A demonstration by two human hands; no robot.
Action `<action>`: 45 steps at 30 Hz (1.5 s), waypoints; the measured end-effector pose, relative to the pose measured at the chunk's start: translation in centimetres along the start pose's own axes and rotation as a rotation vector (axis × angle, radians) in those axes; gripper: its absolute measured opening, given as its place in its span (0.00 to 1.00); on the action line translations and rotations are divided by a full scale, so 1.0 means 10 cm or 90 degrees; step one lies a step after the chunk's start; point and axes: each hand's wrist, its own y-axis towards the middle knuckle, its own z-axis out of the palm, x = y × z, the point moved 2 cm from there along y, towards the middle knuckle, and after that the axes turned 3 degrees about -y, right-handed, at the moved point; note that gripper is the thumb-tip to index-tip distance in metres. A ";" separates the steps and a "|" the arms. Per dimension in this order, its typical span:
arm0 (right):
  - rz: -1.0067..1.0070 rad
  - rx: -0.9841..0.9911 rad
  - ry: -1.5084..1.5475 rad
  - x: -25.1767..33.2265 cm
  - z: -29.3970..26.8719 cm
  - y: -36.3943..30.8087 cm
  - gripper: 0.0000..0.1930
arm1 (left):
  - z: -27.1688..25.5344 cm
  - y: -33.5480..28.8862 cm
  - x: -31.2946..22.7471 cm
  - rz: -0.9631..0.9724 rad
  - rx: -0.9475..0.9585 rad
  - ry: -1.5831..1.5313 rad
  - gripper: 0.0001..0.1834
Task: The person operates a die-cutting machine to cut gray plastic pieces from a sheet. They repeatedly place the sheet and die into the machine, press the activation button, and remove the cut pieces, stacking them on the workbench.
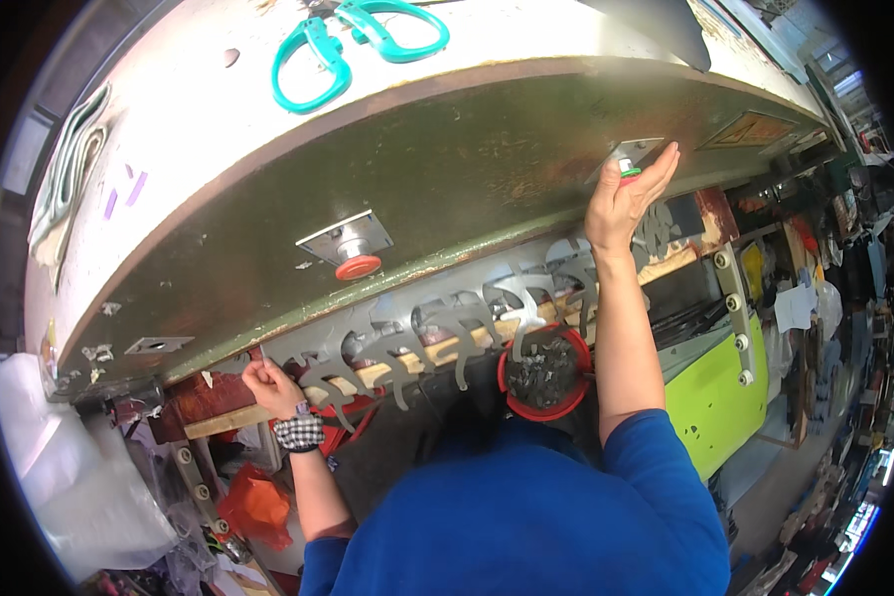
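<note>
My right hand is raised to the green front of a machine bench, fingers stretched out. Its palm lies against or close beside a push button with a green ring; the contact is partly hidden. My left hand has its fingers curled together near the bench's lower edge, by a small reddish part. Whatever those fingers hold is too small to name. Between the hands, a red mushroom button sticks out from a metal plate. Grey sheet scrap with curved cut-outs hangs over a wooden bar below.
Teal-handled scissors lie on the white benchtop, with folded cloth at its left. A red bucket of dark scraps stands below. A lime-green panel is at right, clear plastic bags at left.
</note>
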 end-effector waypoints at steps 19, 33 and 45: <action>0.377 0.360 0.035 -1.15 -0.55 -1.22 0.22 | -0.18 0.00 0.09 0.084 0.048 0.312 0.18; -0.038 0.476 0.010 -0.42 -1.35 -1.18 0.44 | -1.06 -0.75 -0.30 -0.026 -0.057 0.300 0.15; 0.720 0.527 0.513 -0.52 -2.42 -1.42 0.46 | 0.98 -2.15 -2.09 0.024 0.570 -0.163 0.12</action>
